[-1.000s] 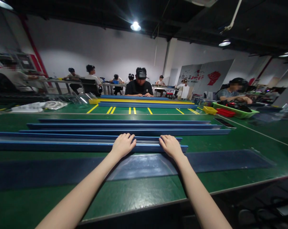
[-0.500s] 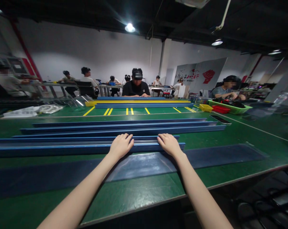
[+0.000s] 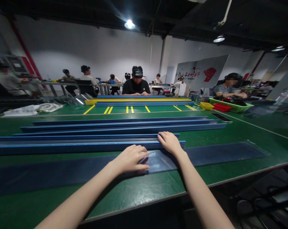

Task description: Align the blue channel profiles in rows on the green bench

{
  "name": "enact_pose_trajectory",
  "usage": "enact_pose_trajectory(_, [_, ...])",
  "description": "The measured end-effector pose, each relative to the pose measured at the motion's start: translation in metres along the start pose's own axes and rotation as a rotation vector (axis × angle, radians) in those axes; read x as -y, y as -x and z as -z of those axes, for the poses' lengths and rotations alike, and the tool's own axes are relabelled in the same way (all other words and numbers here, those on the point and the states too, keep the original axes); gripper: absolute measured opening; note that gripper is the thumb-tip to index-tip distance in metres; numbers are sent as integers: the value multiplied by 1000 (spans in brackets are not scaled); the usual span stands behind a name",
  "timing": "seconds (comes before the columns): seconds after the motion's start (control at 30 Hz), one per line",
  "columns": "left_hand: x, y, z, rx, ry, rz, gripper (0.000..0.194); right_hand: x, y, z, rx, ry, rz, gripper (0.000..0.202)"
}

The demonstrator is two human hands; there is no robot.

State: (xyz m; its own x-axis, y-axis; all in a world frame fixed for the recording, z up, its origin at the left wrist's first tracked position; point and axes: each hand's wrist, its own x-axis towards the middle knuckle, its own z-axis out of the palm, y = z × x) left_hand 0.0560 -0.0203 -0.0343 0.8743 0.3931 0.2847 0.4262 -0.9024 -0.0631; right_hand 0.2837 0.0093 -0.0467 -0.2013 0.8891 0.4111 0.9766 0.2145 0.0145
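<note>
My left hand (image 3: 131,159) is over the flat dark blue strip (image 3: 213,154), which has a clear, shiny film at its middle. Its thumb and fingers are apart and nothing is in them; the strip lies just under the fingertips. My right hand (image 3: 169,142) grips the near blue plastic channel (image 3: 74,147) close to its right end, fingers bent over the raised edges. That channel lies lengthwise on the green table (image 3: 144,190), open side up. Right behind it lie more blue channels (image 3: 124,127), roughly parallel.
A phone (image 3: 221,117) lies to the right, near a yellow tray (image 3: 206,106), a red tray (image 3: 221,107) and a green basin (image 3: 244,108). Yellow and blue strips (image 3: 144,100) lie in front of a person (image 3: 136,84) opposite. Plastic bags (image 3: 48,107) are at left.
My left hand has let go of the near channel and moved toward me and slightly right, over the flat strip. My right hand stays on the channel.
</note>
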Motion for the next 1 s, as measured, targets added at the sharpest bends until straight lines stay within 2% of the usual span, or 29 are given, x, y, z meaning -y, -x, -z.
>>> enact_pose_trajectory(0.13, [-7, 0, -10, 13, 96, -44, 52, 0, 0, 0, 2, 5, -1, 37])
enact_pose_trajectory(0.3, [-9, 0, -18, 44, 128, -52, 55, 0, 0, 0, -7, 1, 7, 37])
enact_pose_trajectory(0.67, [-16, -2, -16, 43, 143, -30, 43, 0, 0, 1, -1, 10, 9, 38])
enact_pose_trajectory(1.0, [-16, -1, -9, 72, 136, -43, 44, -2, -1, 1, 14, -72, 20, 36])
